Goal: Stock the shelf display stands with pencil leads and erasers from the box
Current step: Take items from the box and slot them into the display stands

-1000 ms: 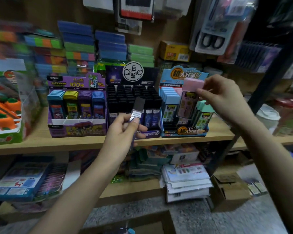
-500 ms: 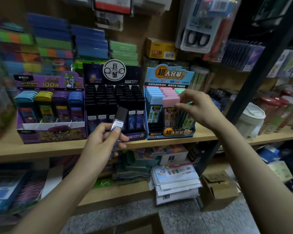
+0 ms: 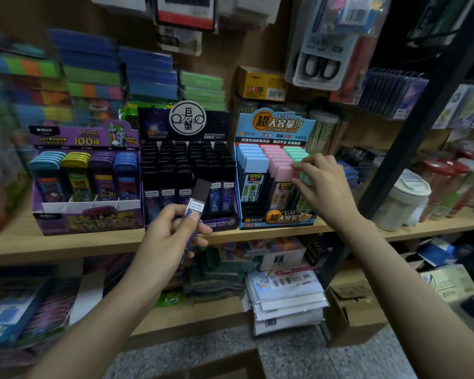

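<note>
Before the wooden shelf (image 3: 66,247), our left hand (image 3: 170,233) pinches a lead case (image 3: 200,192) in front of the black stand (image 3: 186,160); our right hand (image 3: 326,187) grips a pink case (image 3: 282,173) in the blue stand (image 3: 274,217).

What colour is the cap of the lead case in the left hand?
The cap is black; the head view shows it.

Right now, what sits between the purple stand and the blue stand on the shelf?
Head view: the black stand, packed with dark lead cases, fills that stretch.

Display stands (image 3: 188,170) packed tight, shelf (image 3: 66,243) front bare
</note>
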Available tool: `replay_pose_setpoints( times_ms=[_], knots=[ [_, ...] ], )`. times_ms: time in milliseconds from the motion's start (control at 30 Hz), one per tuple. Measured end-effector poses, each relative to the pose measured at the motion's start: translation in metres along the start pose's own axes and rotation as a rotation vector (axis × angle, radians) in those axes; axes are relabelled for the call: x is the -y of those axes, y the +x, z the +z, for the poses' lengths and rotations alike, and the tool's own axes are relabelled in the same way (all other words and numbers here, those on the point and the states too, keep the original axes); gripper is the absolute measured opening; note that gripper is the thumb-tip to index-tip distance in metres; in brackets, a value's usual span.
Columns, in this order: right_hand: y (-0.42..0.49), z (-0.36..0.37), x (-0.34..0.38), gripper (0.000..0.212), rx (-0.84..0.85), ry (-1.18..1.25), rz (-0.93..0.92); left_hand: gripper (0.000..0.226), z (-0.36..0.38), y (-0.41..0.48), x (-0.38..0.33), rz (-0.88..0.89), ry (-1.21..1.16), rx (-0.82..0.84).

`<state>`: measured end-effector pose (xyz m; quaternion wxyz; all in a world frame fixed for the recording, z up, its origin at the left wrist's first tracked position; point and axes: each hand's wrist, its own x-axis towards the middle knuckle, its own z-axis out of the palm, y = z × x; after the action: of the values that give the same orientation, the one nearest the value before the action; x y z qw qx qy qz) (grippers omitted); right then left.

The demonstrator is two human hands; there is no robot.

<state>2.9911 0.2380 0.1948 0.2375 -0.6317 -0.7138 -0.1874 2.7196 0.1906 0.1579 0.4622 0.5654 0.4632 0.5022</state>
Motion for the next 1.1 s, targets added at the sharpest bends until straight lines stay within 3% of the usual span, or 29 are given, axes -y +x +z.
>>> replay_pose_setpoints(
  times_ms=[100, 167, 300, 367, 500, 600, 700, 767, 833, 967, 1100],
  knots=[
    [0.004, -0.01, 0.01, 0.026, -0.063, 0.017, -0.016, 0.011, -0.003, -0.001, -0.002, 0.012, 0.02, -0.006],
    [0.008, -0.02, 0.026, 0.026, -0.083, 0.176, 0.013, 0.011, -0.005, -0.002, -0.003, 0.017, 0.019, -0.006],
    [0.006, -0.034, 0.082, 0.03, 0.237, 0.842, 0.144, 0.009, -0.003, -0.007, -0.008, 0.024, -0.02, 0.023],
    [0.0, -0.032, 0.109, 0.019, 0.345, 1.012, 0.115, 0.009, -0.002, -0.011, -0.011, 0.039, -0.033, 0.055],
    [-0.006, -0.024, 0.137, 0.009, 0.355, 1.219, 0.169, 0.009, -0.003, -0.015, -0.014, 0.044, -0.034, 0.088],
    [0.002, -0.028, 0.135, 0.013, 0.304, 1.223, 0.17, 0.011, -0.017, -0.008, -0.012, 0.2, 0.243, 0.076],
    [0.017, -0.037, 0.125, 0.018, 0.107, 1.148, 0.15, 0.031, -0.041, 0.005, -0.008, 0.334, 0.601, -0.106],
    [0.025, -0.039, 0.117, 0.014, -0.012, 0.993, 0.095, 0.045, -0.054, 0.014, -0.003, 0.285, 0.727, -0.227],
    [0.029, -0.034, 0.113, 0.011, -0.053, 0.851, 0.045, 0.058, -0.059, 0.02, 0.004, 0.173, 0.808, -0.23],
    [0.025, -0.013, 0.121, 0.013, -0.031, 0.726, -0.034, 0.071, -0.06, 0.024, 0.017, 0.093, 0.891, -0.122],
    [0.019, 0.001, 0.131, 0.015, 0.064, 0.714, -0.106, 0.066, -0.062, 0.025, 0.021, 0.12, 0.95, -0.109]
  ],
)
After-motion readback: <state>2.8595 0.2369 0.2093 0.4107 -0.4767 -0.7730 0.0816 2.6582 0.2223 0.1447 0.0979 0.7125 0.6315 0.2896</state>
